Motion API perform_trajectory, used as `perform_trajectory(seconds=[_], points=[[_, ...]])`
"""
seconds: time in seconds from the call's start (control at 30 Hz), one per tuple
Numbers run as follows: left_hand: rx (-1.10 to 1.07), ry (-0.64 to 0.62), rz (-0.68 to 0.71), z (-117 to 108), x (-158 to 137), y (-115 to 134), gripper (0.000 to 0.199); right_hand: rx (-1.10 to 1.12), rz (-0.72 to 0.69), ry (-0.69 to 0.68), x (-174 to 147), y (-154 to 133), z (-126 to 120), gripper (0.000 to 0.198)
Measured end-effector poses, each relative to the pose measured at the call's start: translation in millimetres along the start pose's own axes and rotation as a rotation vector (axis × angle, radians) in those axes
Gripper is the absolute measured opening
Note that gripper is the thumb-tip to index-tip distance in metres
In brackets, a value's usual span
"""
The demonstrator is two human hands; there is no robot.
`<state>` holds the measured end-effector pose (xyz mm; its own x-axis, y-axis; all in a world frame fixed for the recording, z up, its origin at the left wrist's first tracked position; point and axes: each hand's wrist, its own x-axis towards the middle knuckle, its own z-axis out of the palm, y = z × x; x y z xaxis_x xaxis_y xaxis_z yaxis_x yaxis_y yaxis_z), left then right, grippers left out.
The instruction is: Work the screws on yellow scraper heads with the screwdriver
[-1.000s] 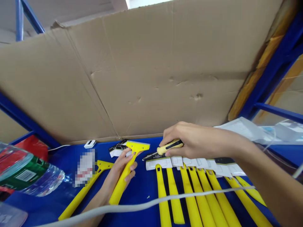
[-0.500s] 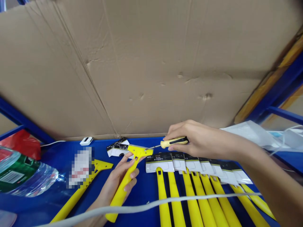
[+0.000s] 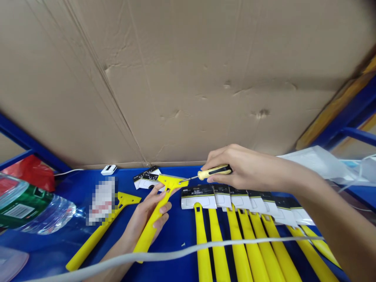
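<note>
My left hand (image 3: 151,209) is wrapped round the handle of a yellow scraper (image 3: 154,223), its wide head tilted up toward the back. In my right hand (image 3: 232,166) is a screwdriver (image 3: 213,172) with a pale yellow and black handle. Its metal tip meets a screw (image 3: 180,183) on the right side of the scraper's head. A second yellow scraper (image 3: 94,243) lies to the left, partly under a blurred white packet (image 3: 101,201). Several yellow handles with black and white header cards (image 3: 198,196) lie in a row on the right.
Loose cards (image 3: 148,177) lie behind the scraper. A small screw (image 3: 183,244) rests on the blue surface (image 3: 170,254). A white cable (image 3: 164,255) crosses in front. At left lies a plastic bottle (image 3: 32,207); a white device (image 3: 108,169) sits near the cardboard wall (image 3: 176,78).
The view has shifted slightly. Both hands keep their grips, and the screwdriver tip stays at the same screw on the scraper's head.
</note>
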<state>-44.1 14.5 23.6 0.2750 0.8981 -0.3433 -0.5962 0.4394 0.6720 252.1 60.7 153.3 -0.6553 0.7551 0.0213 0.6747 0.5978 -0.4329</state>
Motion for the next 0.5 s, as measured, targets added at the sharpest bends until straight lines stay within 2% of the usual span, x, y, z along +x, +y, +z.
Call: perform_trajectory(seconds=[0.23, 0.5], points=[[-0.056, 0.039, 0.011, 8.0, -3.1, 1.9, 0.035, 0.002, -0.042, 0.008, 1.1, 3.2, 0.1, 0.028], [-0.064, 0.004, 0.020, 4.0, -1.6, 0.4, 0.034, -0.083, -0.036, 0.010, 5.6, 1.9, 1.0, 0.026]])
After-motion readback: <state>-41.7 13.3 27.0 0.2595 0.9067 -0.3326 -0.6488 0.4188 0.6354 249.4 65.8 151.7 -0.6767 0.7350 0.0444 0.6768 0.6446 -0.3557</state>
